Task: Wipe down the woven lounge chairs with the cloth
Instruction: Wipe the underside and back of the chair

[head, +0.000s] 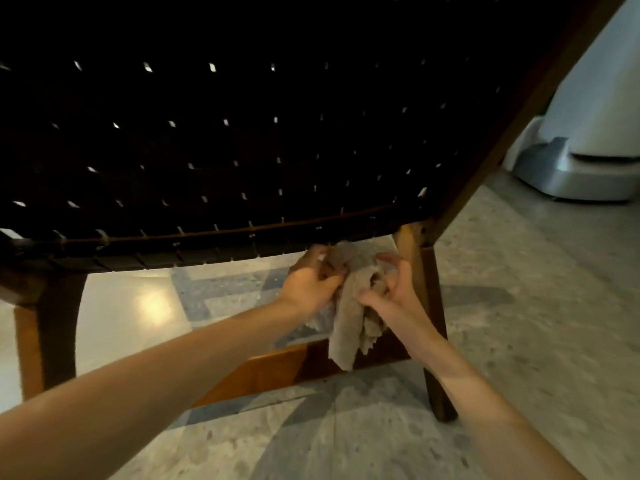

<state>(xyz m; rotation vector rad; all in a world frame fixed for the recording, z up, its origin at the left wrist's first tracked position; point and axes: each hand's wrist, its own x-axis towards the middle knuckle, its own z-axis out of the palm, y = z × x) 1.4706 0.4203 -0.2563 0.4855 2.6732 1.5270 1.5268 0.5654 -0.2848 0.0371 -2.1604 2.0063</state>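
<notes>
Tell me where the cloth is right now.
Head view, right of centre: the cloth hangs bunched between the left hand and right hand, both gripping it, just under the lower edge of the woven chair, beside its wooden leg.

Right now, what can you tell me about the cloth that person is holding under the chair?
The cloth is beige-grey and fuzzy, like worn towelling. It is crumpled into a bunch, with loose, ragged ends hanging down towards the floor. The left hand grips its left side and the right hand pinches its right side with curled fingers. Its top seems to touch the lower edge of the dark woven chair, just left of a wooden leg.
</notes>
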